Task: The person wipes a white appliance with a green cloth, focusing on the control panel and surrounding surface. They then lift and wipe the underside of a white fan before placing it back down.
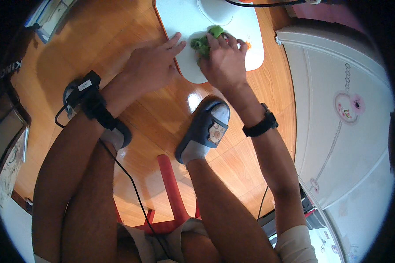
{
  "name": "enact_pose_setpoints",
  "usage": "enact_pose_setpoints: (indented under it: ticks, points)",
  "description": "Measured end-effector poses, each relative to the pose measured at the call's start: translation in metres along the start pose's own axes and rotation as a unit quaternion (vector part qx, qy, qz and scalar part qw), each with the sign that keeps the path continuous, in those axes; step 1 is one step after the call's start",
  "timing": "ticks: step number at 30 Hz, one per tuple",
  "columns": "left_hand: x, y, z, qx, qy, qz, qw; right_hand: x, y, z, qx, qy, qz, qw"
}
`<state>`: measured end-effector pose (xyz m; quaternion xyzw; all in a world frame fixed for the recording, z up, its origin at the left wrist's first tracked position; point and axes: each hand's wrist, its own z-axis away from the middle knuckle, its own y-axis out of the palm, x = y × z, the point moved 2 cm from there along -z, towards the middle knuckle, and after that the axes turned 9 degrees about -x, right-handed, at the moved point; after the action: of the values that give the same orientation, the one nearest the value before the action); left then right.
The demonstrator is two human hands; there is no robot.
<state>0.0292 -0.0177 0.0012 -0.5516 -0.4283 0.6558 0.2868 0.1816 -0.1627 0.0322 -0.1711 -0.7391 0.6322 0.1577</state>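
My right hand (225, 62) reaches over a small white tabletop (253, 60) with an orange edge. Its fingers close around a soft-looking green object (200, 46), whose exact kind is blurred and partly covered. A smoother, rounded green piece (216, 31) shows above the fingers. Bits of red and white peek out between the fingertips, and a small orange thing (248, 45) lies just right of them. My left hand (153, 65) hovers by the tabletop's left edge, fingers apart, with nothing in it.
A white round-based object (219, 11) stands at the tabletop's far side, and a black cable (266, 5) crosses above. My slippered feet (202, 130) rest on the wood floor near a red stool (168, 184). A white fabric-like panel (332, 98) borders the right.
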Motion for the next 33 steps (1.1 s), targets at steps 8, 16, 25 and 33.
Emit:
enact_pose_setpoints:
  ticks: [8,16,25,33]
  points:
    - [-0.006,-0.005,-0.003,0.019,-0.002,-0.003,1.0,-0.027,0.017,-0.033,-0.01,0.117,0.003,0.993]
    - [-0.009,-0.013,-0.003,0.005,-0.004,0.004,1.0,0.018,0.014,0.018,-0.024,-0.054,-0.109,0.992]
    - [0.001,-0.008,0.003,-0.066,0.027,-0.039,0.997,-0.064,-0.039,-0.036,-0.106,0.263,-0.42,0.862]
    - [0.009,-0.015,0.0,-0.006,-0.014,-0.032,0.999,-0.041,0.016,0.017,-0.102,0.123,-0.231,0.96]
